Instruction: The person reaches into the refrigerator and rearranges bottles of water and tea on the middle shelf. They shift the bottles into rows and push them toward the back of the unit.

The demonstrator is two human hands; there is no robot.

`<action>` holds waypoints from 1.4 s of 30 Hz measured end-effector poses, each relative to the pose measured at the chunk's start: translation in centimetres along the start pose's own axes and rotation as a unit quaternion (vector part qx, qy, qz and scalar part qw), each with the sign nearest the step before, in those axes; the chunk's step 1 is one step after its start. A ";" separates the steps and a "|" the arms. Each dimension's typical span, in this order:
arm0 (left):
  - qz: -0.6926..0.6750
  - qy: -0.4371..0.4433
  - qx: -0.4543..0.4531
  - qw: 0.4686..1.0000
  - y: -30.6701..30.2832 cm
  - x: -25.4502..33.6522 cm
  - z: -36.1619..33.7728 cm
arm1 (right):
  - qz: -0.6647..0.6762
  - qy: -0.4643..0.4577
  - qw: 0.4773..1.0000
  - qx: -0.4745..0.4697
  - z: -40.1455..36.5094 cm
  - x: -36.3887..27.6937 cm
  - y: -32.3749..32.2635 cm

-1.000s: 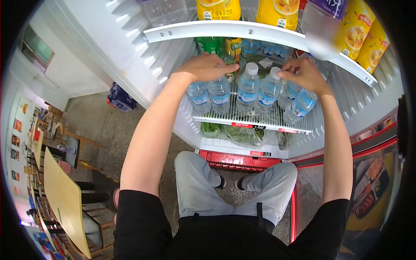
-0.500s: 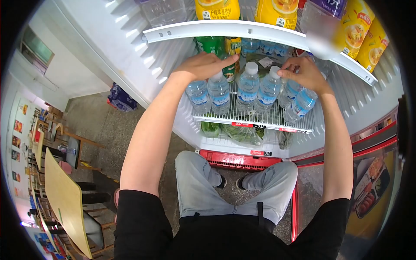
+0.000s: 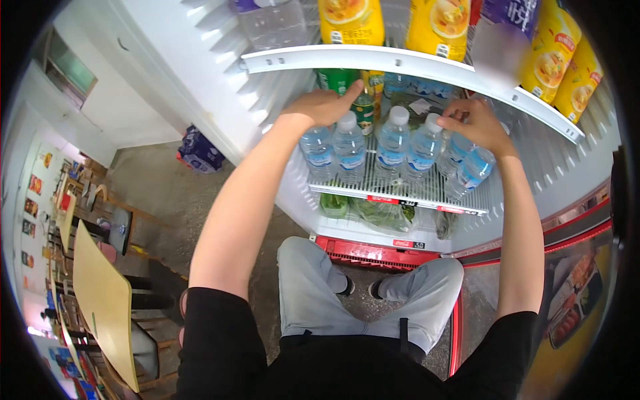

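Several clear water bottles with blue labels and white caps stand on a wire shelf (image 3: 453, 207) inside a fridge. My right hand (image 3: 481, 127) pinches the white cap of one water bottle (image 3: 423, 152) between thumb and fingers. Behind that hand, another water bottle (image 3: 472, 170) leans to the right. My left hand (image 3: 320, 108) is above the two left water bottles, its thumb stretched out to the right and its other fingers partly hidden. It is closest to the left bottle (image 3: 349, 148) and a green bottle (image 3: 337, 79) at the back.
An upper shelf with a white front rail (image 3: 400, 61) holds yellow drink bottles (image 3: 352, 23) just above my hands. Below, bagged green vegetables (image 3: 383, 212) lie at the fridge bottom. The fridge door (image 3: 573, 280) stands open on the right; a table (image 3: 100, 293) is at left.
The whole view has shifted, so the fridge appears slightly lower and further right. My right hand stays at the same bottle cap; my left hand remains above the left bottles, thumb still out.
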State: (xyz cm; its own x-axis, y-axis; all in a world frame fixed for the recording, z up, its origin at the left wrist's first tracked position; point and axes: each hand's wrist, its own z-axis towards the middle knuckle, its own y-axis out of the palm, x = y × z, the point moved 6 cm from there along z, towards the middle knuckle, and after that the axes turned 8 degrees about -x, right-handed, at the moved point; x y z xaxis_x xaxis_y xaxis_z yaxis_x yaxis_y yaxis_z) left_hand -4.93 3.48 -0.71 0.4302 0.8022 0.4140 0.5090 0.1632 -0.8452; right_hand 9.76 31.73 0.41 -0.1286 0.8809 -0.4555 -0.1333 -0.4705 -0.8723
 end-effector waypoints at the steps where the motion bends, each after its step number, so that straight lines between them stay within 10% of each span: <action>1: 0.003 -0.003 0.000 1.000 0.0 -0.1 0.0 | 0.003 0.003 1.000 0.002 0.0 -0.1 0.1; 42: 0.067 0.228 -0.089 0.967 2.2 3.1 0.3 | -0.004 0.040 0.999 0.000 -0.2 -0.4 -0.4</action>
State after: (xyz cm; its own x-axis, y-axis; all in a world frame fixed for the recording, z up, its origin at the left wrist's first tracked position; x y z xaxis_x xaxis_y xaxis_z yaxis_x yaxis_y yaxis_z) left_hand -2.65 6.52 -1.39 0.7649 0.4655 0.4452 0.5284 -0.0580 -0.8470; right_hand 10.11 31.53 0.90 -0.0485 0.8859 -0.4614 -0.1331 -0.4635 -0.8760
